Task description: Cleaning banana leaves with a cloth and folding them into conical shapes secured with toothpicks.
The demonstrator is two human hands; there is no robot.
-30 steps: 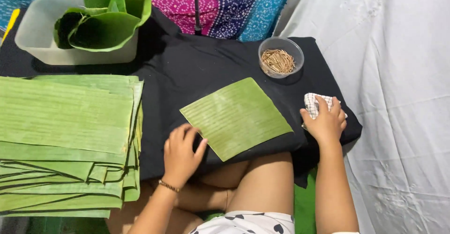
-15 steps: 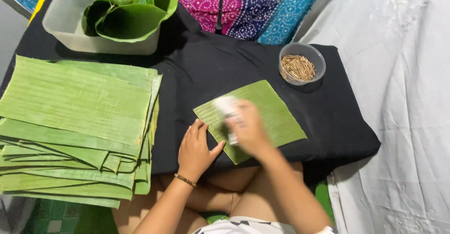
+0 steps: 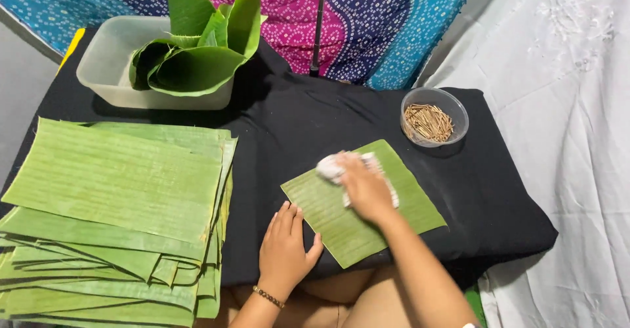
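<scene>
Green and square-cut, a single banana leaf piece (image 3: 364,203) lies on the black cloth (image 3: 295,131) that covers the bench, and it is the landmark for all else. At its near left corner the left hand (image 3: 283,252) lies flat, fingers spread and holding nothing, its fingertips pressing the leaf's edge; a beaded bracelet (image 3: 268,296) circles the wrist. On the middle of the leaf the right hand (image 3: 364,187) presses a white cloth wad (image 3: 331,167), its grip closed over that wad, whose pale edge pokes out toward the leaf's far left side. A second ago this hand sat at the bench's right edge, well off the leaf, with the wad bunched in it; half a second ago it had reached the leaf, and now it lies a little further right along the surface, while the left hand has kept its post at the corner. Left of the leaf, well apart, a tall stack of larger banana leaves (image 3: 118,210) lies flat. Beyond the leaf to the right, near its far corner, a small clear bowl of short sticks (image 3: 433,118) stands. Far to the leaf's upper left, a translucent tub (image 3: 98,72) holds folded leaf cups (image 3: 190,59).
</scene>
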